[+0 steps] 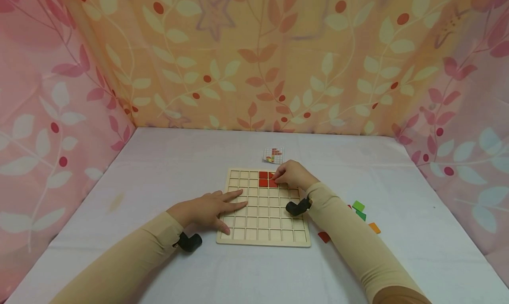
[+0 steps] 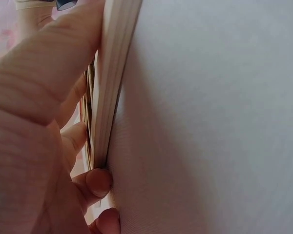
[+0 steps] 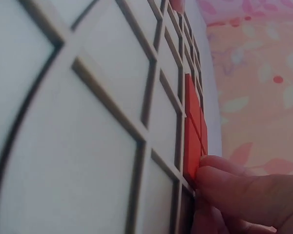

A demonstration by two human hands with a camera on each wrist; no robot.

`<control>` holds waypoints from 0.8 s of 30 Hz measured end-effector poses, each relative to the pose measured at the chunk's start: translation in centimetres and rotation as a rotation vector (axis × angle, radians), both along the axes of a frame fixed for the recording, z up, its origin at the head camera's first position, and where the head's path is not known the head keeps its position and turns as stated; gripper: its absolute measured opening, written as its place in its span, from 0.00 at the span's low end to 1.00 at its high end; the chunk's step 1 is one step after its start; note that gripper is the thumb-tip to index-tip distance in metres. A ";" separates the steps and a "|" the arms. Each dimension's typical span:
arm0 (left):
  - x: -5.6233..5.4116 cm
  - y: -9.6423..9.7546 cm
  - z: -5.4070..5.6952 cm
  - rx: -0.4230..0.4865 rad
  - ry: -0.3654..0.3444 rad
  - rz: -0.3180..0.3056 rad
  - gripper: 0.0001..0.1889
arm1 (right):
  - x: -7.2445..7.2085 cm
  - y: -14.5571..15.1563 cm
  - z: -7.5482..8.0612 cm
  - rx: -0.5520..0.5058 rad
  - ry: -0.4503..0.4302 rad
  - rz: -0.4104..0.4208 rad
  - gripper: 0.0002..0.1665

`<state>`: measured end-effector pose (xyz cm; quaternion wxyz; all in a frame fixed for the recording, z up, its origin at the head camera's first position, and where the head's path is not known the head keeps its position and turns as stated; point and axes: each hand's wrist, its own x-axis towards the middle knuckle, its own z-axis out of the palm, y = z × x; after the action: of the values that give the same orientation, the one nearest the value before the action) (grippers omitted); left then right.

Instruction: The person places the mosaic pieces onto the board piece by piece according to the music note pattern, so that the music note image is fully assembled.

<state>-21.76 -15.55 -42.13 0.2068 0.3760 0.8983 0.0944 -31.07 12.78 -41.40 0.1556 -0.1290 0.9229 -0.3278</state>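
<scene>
A wooden grid board (image 1: 252,222) with square cells lies flat on the table. My left hand (image 1: 207,208) rests on its left side with fingers spread, the thumb near the front left corner. In the left wrist view, the thumb (image 2: 44,63) lies over the board's edge (image 2: 116,63). Red tiles (image 1: 263,183) sit in cells at the far side of the board. At the right of this group, my right hand (image 1: 295,175) pinches a red tile (image 1: 271,175) between thumb and fingertips, which partly hide it. More red tiles (image 3: 191,146) show beside the fingertips in the right wrist view.
A small printed picture card (image 1: 273,155) lies beyond the board. Right of the board are loose pieces: a red one (image 1: 324,237), a light green one (image 1: 358,205), a dark green one (image 1: 361,214) and an orange one (image 1: 374,227). The right forearm passes close over them. Patterned cloth surrounds the table.
</scene>
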 end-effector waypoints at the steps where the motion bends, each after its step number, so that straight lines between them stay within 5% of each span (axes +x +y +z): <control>1: 0.0 0.0 0.0 0.001 0.000 -0.001 0.45 | 0.0 0.0 -0.1 0.002 0.006 0.000 0.02; 7: 0.0 -0.1 0.0 0.002 -0.008 0.010 0.46 | 0.1 0.2 0.0 0.028 0.022 0.025 0.03; 16: 0.0 0.0 -0.1 0.007 -0.005 0.011 0.46 | 0.9 2.3 2.0 -0.002 0.037 0.033 0.06; 24: -0.1 0.0 -0.2 0.008 -0.006 0.011 0.46 | 2.3 5.2 3.9 0.023 -0.040 0.019 0.10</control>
<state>-21.83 -15.58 -42.31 0.2073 0.3714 0.8994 0.1004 -28.80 17.95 -37.47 0.1787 -0.1295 0.9220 -0.3180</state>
